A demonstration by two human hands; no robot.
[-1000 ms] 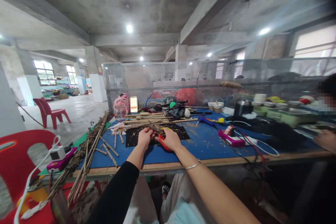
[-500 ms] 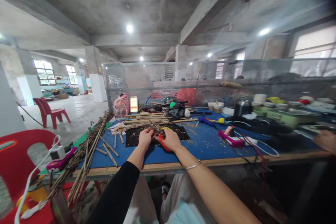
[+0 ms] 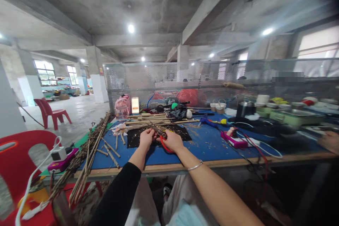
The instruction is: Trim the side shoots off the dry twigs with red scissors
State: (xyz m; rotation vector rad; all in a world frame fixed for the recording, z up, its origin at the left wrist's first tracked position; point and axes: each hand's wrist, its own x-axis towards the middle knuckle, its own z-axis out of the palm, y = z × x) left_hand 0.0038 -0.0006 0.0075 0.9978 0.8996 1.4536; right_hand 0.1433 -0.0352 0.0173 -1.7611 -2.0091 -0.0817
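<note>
Over a black mat (image 3: pixel 185 135) strewn with plant scraps, my two hands are close together. My right hand (image 3: pixel 172 142) is wrapped round a pair of shears (image 3: pixel 160 131) with red handles and a bit of yellow; the dark metal blades point away and to the left. My left hand (image 3: pixel 147 138) is closed in a pinch beside the blades. What its fingertips hold is too small to make out. Several cut stalk pieces (image 3: pixel 112 155) lie left of the mat, and longer dry stalks (image 3: pixel 143 123) lie behind it.
Long dry stems (image 3: pixel 90 152) hang over the table's left edge. A blue glue gun (image 3: pixel 208 121), a magenta power strip (image 3: pixel 234 140) and cables are to the right. A phone (image 3: pixel 135 105) stands at the back. Another person's hand (image 3: pixel 329 141) shows at far right. Red chairs (image 3: pixel 29 144) stand left.
The handles of the shears have come closer together in my right hand. Both hands stay in nearly the same place.
</note>
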